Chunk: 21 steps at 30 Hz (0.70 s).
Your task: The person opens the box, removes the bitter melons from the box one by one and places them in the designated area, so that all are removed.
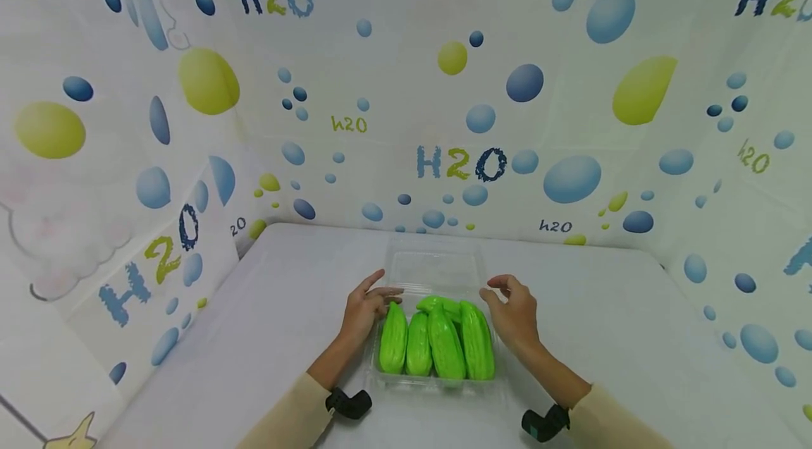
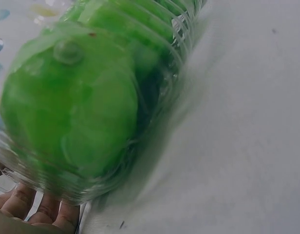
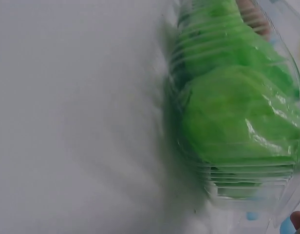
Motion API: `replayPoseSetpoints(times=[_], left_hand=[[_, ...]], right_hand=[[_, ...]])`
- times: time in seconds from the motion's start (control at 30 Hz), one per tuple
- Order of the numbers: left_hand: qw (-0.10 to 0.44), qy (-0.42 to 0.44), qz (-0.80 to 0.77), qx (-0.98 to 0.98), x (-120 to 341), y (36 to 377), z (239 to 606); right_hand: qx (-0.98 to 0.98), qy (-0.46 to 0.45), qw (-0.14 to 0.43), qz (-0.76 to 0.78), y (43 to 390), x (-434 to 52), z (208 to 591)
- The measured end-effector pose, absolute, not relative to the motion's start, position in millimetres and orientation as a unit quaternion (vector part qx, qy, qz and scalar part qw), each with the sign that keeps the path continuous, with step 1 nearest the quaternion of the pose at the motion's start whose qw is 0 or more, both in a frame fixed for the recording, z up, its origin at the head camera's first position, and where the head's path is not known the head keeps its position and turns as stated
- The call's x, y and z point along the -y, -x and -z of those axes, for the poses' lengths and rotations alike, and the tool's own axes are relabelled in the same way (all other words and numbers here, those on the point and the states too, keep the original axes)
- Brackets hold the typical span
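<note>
Clear plastic clamshell box (image 1: 438,364) near the front middle of the white desk (image 1: 634,322), lid (image 1: 434,267) swung open and lying back toward the wall. Packed inside with bright green ridged gourds (image 1: 444,343), toy bitter melons by the look of them, four side by side lengthwise and one more across their far ends. Flanked by both hands at the hinge end: left hand (image 1: 366,306) resting against the box's left far corner, fingers (image 1: 385,292) stretched out fairly straight toward the lid edge, not clenched on anything; right hand (image 1: 515,309) just beside the right far corner, fingers loosely bent and released, no contact with the plastic plainly visible. Seen close in the left wrist view as a blurred ribbed wall full of green (image 2: 77,107), fingertips below it; likewise in the right wrist view (image 3: 237,112). Probably lid handling in hand: best done by taking both far corners of the lid evenly, folding it over along the hinge, and keeping the crosswise gourd tucked below the rim to avoid a jam. Light pressure advisable, thin plastic likely to buckle or slide on the smooth desk. Behind and around, walls papered with blue and yellow-green bubbles and "H2O" lettering (image 1: 459,161).
</note>
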<state>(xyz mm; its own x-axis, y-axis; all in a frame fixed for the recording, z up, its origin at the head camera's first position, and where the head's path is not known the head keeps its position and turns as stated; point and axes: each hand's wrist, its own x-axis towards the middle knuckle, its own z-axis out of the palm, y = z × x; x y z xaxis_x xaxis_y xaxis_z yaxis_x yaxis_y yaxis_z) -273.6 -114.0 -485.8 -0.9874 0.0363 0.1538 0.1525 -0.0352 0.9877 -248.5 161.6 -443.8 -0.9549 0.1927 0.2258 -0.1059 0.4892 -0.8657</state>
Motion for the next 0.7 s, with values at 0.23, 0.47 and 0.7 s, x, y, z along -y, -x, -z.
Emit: replayPoseSetpoints(times=[0.23, 0.47, 0.7], left_hand=[[0.049, 0.055, 0.724, 0.686, 114.5, 276.7, 485.8], [0.054, 0.053, 0.725, 0.684, 115.4, 277.0, 486.1], [0.052, 0.047, 0.728, 0.682, 116.7, 277.8, 486.2]], right_hand=[[0.867, -0.049, 0.156, -0.47, 237.7, -157.8, 446.4], [0.89, -0.096, 0.158, -0.417, 230.2, -155.2, 452.5], [0.894, -0.128, 0.165, -0.398, 225.4, -149.7, 458.6]])
